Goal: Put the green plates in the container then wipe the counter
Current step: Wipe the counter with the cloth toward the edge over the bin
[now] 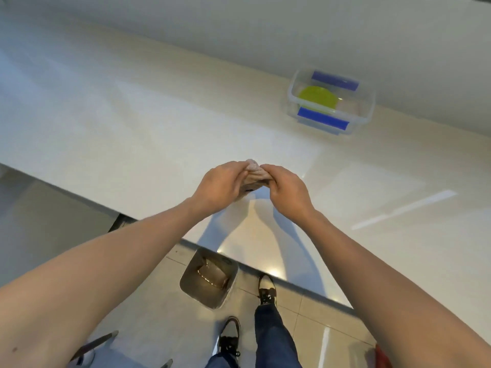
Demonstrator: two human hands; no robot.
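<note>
A green plate (317, 98) lies inside a clear plastic container (368, 112) with blue clips, at the back right of the white counter (132, 128) against the wall. Just above the counter's middle, near its front edge, my left hand (220, 185) and my right hand (287, 191) meet, both closed on a small bunched beige cloth (255, 172). The cloth is mostly hidden between my fingers.
A grey bin (210, 280) with a bag in it stands on the tiled floor below the counter's front edge, beside my feet (267, 289). The wall (292, 30) runs along the back of the counter. A red object (382, 357) shows at the bottom right.
</note>
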